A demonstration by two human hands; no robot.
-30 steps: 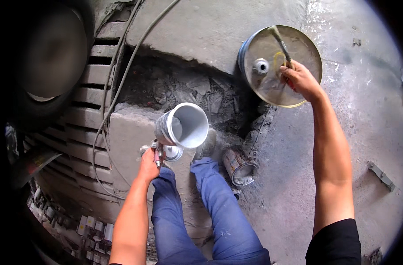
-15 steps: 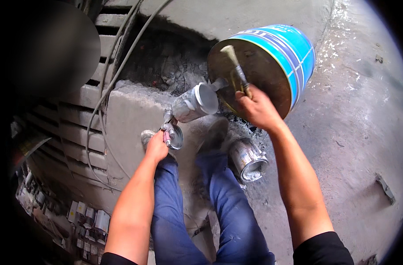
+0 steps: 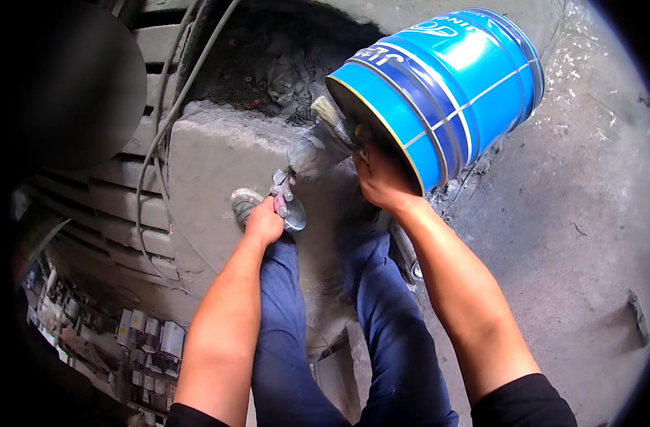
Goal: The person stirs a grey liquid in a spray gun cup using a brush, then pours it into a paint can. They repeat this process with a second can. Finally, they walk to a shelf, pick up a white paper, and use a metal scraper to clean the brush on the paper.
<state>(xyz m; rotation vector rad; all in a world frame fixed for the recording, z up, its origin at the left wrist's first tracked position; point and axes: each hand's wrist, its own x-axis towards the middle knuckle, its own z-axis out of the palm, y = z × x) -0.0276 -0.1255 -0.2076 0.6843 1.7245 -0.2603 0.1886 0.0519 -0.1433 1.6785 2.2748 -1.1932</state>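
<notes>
My left hand (image 3: 266,222) is closed around a metal spray gun (image 3: 281,191) with a pinkish part, and a round metal lid (image 3: 294,218) shows below it. Just beyond the gun is a silvery metal cup (image 3: 307,153), smeared by motion; what supports it is hidden. My right hand (image 3: 383,178) is closed on a paintbrush (image 3: 331,117), its pale bristles pointing up and left. That hand is at the rim of a large blue drum (image 3: 446,92), which lies tilted with its dark end toward the cup. Most of the brush handle is hidden.
A dark pit with crumpled debris (image 3: 286,71) lies beyond the concrete ledge (image 3: 218,149). Hoses (image 3: 158,142) run over slotted blocks at left. Below my right wrist, a metal can (image 3: 408,256) is mostly hidden. A dark scrap (image 3: 638,320) lies on the floor at right.
The drum has swung round, showing more of its blue side. My right hand and the brush have moved down and left, against its rim. My left hand has shifted slightly right with the spray gun.
</notes>
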